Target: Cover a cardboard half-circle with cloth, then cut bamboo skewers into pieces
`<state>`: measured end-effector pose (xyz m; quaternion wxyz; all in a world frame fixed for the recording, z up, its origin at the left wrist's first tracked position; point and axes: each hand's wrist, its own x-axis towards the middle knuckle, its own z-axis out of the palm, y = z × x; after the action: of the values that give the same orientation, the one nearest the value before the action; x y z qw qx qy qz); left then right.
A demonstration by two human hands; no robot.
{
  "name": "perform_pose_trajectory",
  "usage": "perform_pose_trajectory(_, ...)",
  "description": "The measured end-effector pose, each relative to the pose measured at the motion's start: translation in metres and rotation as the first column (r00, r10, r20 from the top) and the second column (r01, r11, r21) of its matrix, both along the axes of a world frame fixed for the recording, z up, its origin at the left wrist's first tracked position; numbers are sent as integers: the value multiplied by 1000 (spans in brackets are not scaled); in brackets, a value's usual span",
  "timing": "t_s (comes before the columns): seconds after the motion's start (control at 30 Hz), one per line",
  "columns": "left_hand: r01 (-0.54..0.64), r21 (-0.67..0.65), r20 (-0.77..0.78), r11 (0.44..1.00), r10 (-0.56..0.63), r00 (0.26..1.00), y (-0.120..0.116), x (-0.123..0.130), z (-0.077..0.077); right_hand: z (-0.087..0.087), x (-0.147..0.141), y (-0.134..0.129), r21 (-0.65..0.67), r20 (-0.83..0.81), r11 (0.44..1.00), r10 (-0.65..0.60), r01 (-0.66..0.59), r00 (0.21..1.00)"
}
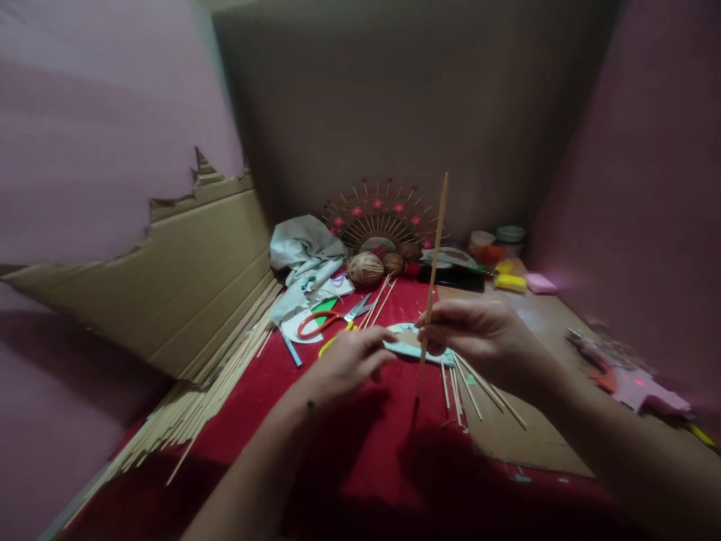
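Observation:
Pinched in my right hand (pixel 478 334) is a thin wooden stick (pixel 435 255), held nearly upright above the red cloth (pixel 360 451). My left hand (pixel 352 361) hovers to its left, fingers loosely stretched and apart, with nothing visible in them. Behind both hands lies a pale blue-edged piece (pixel 414 349), partly hidden by my right hand. Several short sticks (pixel 462 391) spread out from near its right end. Just beyond my left hand are orange-handled scissors (pixel 321 323) and a yellow-handled tool (pixel 330 346), mostly covered by that hand.
Many long sticks (pixel 185 409) lie along the left beside a torn cardboard sheet (pixel 208 278). Twine balls (pixel 366 269), a grey cloth (pixel 309 240) and a flower-decorated fan (pixel 377 214) stand at the back. Flat cardboard (pixel 518 436) and a pink glue gun (pixel 642 383) lie right.

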<state>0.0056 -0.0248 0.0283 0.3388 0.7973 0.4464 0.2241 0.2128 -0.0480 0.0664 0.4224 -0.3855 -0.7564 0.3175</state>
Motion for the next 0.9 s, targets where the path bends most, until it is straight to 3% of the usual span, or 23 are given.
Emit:
perform_pose_trajectory(0.1,-189,205,-245,960,237,940,23,-30,17,4,2,1,-16,-47,1000,-15,15,999)
perform_pose_trajectory(0.17,-204,315,-426,927,330,842,41,-45,17,10,6,1,-43,-137,999,-30,24,990)
perform_pose_trajectory(0.23,-192,334,-520,923,351,779,54,-52,10,16,12,3,-99,-246,995,-20,-5,969)
perform_pose_trajectory(0.33,-166,322,-608,932,338,718,64,-51,-6,17,21,10,-252,-350,956,57,-153,935)
perform_pose_trajectory(0.5,-179,358,-687,917,388,614,69,-43,-20,-6,27,25,-492,-474,755,186,-434,861)
perform_pose_trajectory(0.57,-182,346,-710,921,383,591,71,-44,-21,-18,25,29,-536,-469,714,191,-450,862)
perform_pose_trajectory(0.7,-192,311,-726,931,363,585,74,-54,-16,-32,23,31,-593,-410,677,211,-436,887)
perform_pose_trajectory(0.9,-281,327,-692,902,431,579,65,-88,5,-32,26,30,-643,-392,631,216,-434,894)
